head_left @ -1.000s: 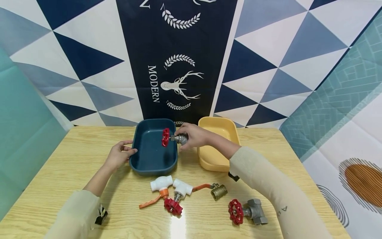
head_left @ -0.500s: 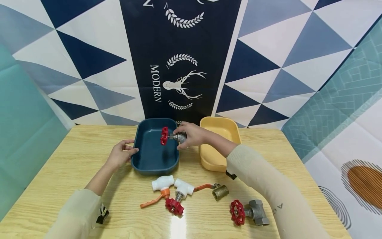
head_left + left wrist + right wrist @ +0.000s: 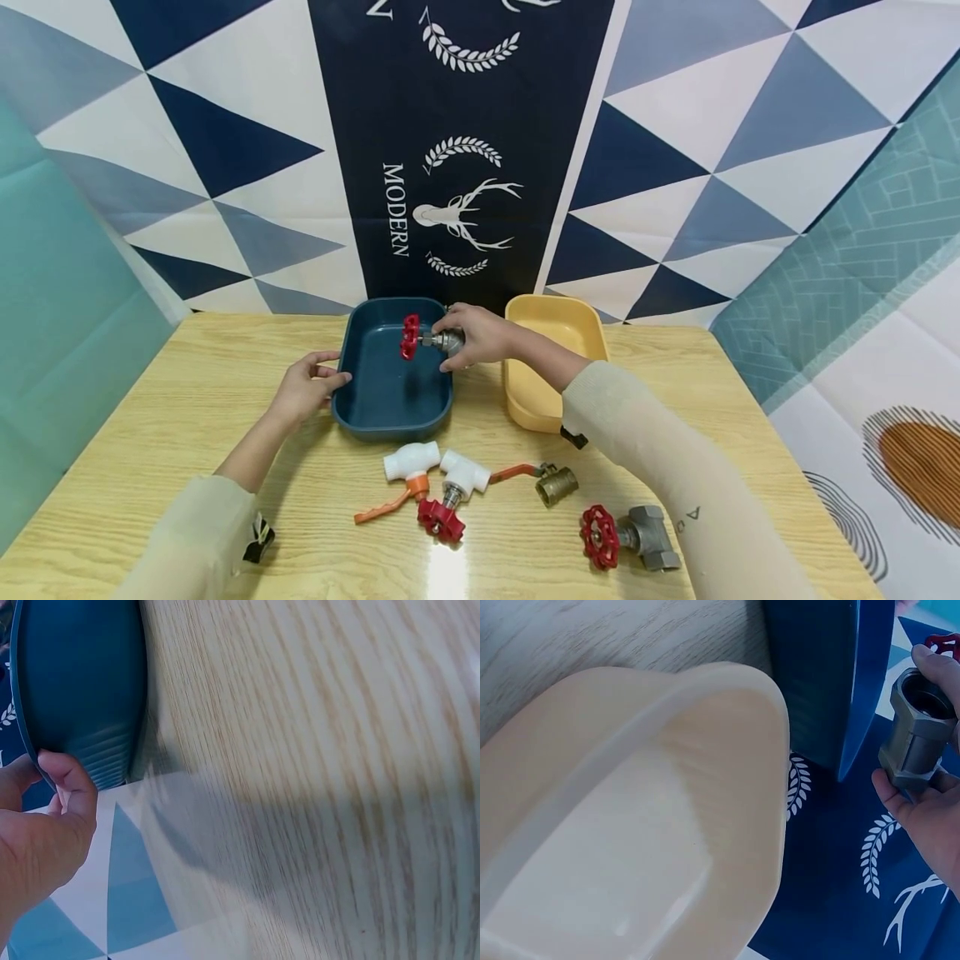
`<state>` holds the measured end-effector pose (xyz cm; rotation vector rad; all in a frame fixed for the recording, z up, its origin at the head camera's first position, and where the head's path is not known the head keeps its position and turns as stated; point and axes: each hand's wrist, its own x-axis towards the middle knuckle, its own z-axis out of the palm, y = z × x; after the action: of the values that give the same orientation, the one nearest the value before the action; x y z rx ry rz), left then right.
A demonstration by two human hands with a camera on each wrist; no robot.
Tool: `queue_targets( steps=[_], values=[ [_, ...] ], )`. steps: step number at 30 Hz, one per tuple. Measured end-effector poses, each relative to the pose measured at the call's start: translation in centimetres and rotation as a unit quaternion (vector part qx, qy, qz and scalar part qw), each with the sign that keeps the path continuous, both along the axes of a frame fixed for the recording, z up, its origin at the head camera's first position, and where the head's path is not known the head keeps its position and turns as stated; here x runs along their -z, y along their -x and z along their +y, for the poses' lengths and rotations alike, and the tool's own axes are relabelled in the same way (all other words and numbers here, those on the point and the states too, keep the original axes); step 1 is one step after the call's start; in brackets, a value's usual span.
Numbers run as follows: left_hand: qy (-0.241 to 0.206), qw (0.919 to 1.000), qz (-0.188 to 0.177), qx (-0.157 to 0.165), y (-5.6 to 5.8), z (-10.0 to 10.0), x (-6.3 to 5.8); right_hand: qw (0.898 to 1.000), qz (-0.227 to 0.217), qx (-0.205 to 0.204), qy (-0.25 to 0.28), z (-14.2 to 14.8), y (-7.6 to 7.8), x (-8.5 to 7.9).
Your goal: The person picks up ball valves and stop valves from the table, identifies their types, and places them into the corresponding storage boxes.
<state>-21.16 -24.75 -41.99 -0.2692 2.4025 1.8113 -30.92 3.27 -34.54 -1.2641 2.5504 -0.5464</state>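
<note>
Moved farther over the blue bin (image 3: pixel 382 379), right fingers (image 3: pixel 451 319) grip a partly hidden valve (image 3: pixel 915 742), left fingers (image 3: pixel 322 357) pinching the rim (image 3: pixel 392 431).

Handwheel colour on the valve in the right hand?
Red: the handwheel shows best in the head view.

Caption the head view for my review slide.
Right hand holds a metal valve, its red wheel over the blue tray; left hand grips that tray from the left.
</note>
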Motion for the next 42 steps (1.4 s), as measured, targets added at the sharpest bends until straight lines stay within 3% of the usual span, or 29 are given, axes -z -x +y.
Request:
queue_targets(
  steps=[22, 42],
  values=[
    [-0.001, 1.0000, -0.004, -0.004, -0.1, 0.0, 0.4, 1.000, -0.013, 0.006, 0.005, -1.4, 0.6, 0.9],
    [0.003, 1.0000, -0.005, -0.006, -0.1, 0.2, -0.1, 1.000, 0.004, 0.015, -0.025, -2.6, 1.1, 1.1]
  ],
)
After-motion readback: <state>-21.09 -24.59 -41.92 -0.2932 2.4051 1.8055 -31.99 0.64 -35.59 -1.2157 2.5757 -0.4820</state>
